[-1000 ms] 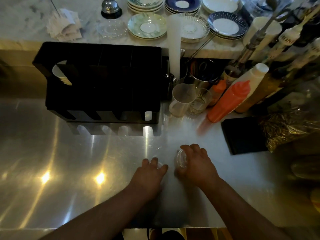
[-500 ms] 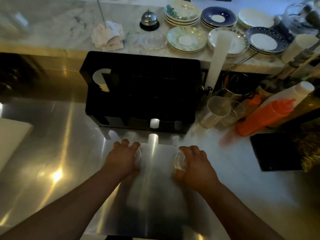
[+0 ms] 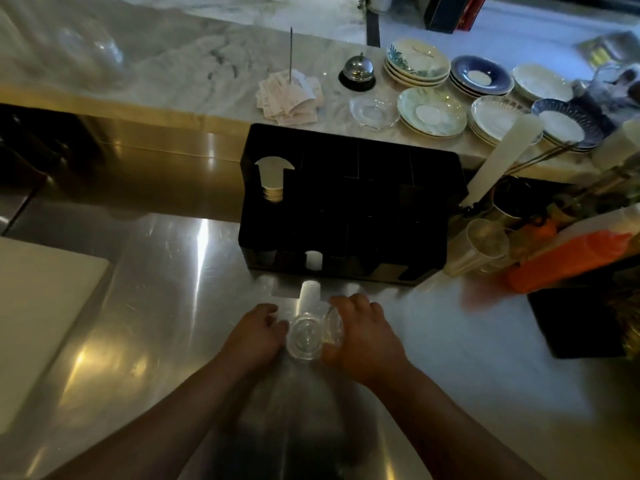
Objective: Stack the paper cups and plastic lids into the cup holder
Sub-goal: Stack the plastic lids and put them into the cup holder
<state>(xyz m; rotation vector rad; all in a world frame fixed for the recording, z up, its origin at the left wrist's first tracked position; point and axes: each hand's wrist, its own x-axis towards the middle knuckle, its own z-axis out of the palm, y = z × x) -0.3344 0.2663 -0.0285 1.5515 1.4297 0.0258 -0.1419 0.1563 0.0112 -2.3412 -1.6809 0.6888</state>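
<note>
Clear plastic lids lie on the steel counter between my two hands. My left hand presses against their left side and my right hand grips a lid tilted on edge at their right. Just beyond stands the black cup holder. A stack of paper cups shows through its left side slot, and something white shows in a front slot.
A white board lies at the left. Right of the holder are clear cups, an orange squeeze bottle and a dark mat. Saucers, a bell and receipts sit on the marble ledge behind.
My left hand has slid right with its lids to meet the right hand, so the lids now sit together between both hands. The view has swung left and up.
</note>
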